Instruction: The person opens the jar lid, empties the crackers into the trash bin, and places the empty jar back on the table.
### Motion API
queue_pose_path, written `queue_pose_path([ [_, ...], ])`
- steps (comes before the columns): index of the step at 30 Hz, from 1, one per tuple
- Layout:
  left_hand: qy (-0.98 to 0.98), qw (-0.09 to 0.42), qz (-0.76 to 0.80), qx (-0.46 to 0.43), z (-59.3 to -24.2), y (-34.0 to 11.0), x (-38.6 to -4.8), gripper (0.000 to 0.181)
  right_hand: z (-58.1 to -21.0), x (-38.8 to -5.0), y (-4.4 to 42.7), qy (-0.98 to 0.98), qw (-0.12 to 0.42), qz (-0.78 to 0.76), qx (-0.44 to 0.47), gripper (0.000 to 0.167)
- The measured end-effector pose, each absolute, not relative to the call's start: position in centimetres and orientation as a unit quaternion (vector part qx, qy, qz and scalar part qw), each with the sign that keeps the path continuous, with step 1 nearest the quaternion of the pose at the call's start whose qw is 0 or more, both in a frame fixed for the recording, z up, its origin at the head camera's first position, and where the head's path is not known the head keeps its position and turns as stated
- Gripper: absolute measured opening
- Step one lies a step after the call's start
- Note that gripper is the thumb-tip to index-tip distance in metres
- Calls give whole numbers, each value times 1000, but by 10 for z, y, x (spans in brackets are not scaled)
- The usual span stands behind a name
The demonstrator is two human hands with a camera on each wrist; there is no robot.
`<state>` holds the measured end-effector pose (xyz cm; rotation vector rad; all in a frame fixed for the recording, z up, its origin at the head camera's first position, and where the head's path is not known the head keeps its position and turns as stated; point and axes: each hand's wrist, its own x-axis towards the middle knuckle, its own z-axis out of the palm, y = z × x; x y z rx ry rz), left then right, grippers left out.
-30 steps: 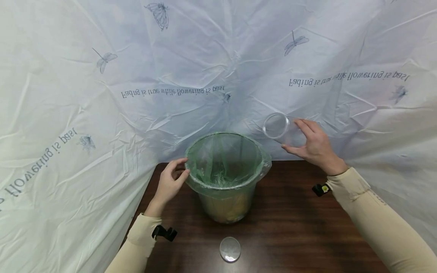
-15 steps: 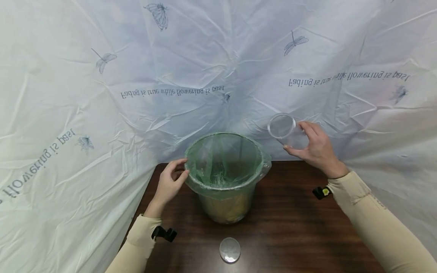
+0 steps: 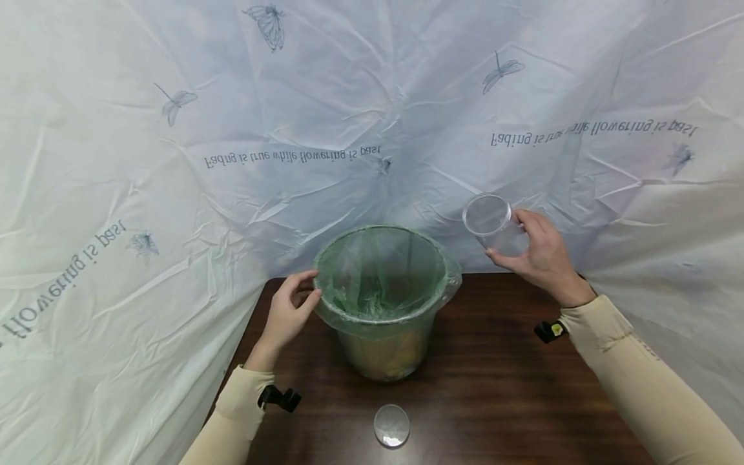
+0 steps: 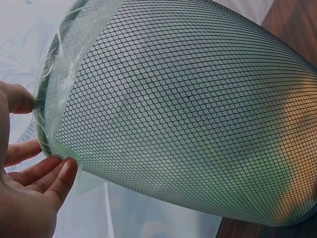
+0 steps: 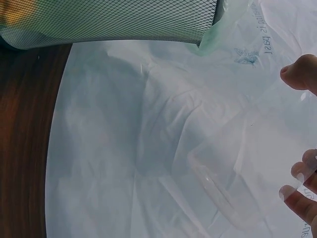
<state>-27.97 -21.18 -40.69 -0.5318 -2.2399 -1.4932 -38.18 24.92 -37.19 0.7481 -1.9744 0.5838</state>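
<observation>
A mesh trash bin (image 3: 385,354) lined with a thin green bag (image 3: 380,330) stands on the table, with yellowish contents showing through its lower wall. My left hand (image 3: 290,307) holds the bin's left rim; in the left wrist view its fingers (image 4: 62,181) curl against the folded bag edge. To the right of the bin, my right hand (image 3: 540,258) grips a clear plastic cup (image 3: 507,237) in the air. The cup is tilted, its round mouth facing up and left. In the right wrist view its faint edge (image 5: 215,191) shows below the fingers.
A round clear lid (image 3: 392,426) lies on the dark wooden table (image 3: 494,387) in front of the bin. White printed sheeting (image 3: 349,97) hangs behind and on both sides, close to the bin and the right hand.
My right hand has drawn slightly right with the cup, away from the bin, and the cup's mouth has turned more upward. The left hand stays on the rim.
</observation>
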Motion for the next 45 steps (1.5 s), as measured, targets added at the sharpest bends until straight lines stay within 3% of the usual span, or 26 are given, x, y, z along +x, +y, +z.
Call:
queue_pose_path([
  [12,-803,189,-534,-184,-405,-212,-278,39,-374,-379,251,-804,454,259,283,73],
  [25,-793,200,-544,-187,-433,-223,-299,39,-377,-379,254,-792,470,285,265,73],
  [39,-797,197,-541,-185,-434,-223,-299,39,-380,-377,258,-797,458,303,252,70],
  [45,-797,191,-540,-192,-417,-217,-288,39,-380,-376,258,-801,450,308,247,63],
])
